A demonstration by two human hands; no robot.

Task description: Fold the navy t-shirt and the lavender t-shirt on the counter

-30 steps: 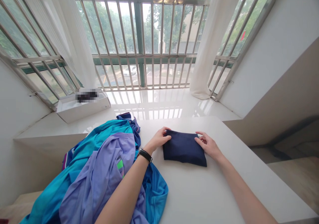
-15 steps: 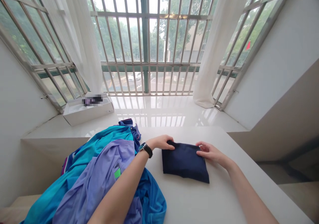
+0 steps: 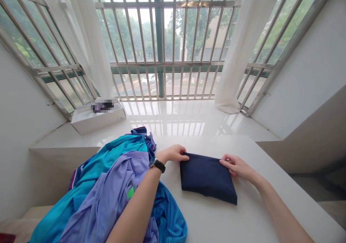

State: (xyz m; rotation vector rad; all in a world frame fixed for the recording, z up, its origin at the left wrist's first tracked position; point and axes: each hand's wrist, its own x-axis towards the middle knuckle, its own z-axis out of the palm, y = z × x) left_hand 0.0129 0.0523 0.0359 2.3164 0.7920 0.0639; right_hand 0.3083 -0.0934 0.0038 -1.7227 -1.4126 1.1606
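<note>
A dark navy garment [image 3: 208,178], folded into a compact rectangle, lies on the white table [image 3: 216,221]. What kind of garment it is, I cannot tell. At its far left corner my left hand [image 3: 174,153], with a black-strapped watch on the wrist, pinches the cloth between thumb and fingers. My right hand [image 3: 238,166] grips the far right corner the same way. Left of the folded piece, partly behind my left forearm, is a loose heap of clothes: a teal garment [image 3: 119,145], a lavender one [image 3: 108,181] with a green patch, and a blue one [image 3: 170,214].
On the window sill [image 3: 173,118] at the back left stands an open white box [image 3: 98,118] with a blurred-out item in it. White curtains [image 3: 232,73] hang at both sides of the barred window. Walls close in left and right.
My right hand has closed from a looser hold onto the far right corner, and the navy cloth's top edge is straighter. The view has shifted slightly.
</note>
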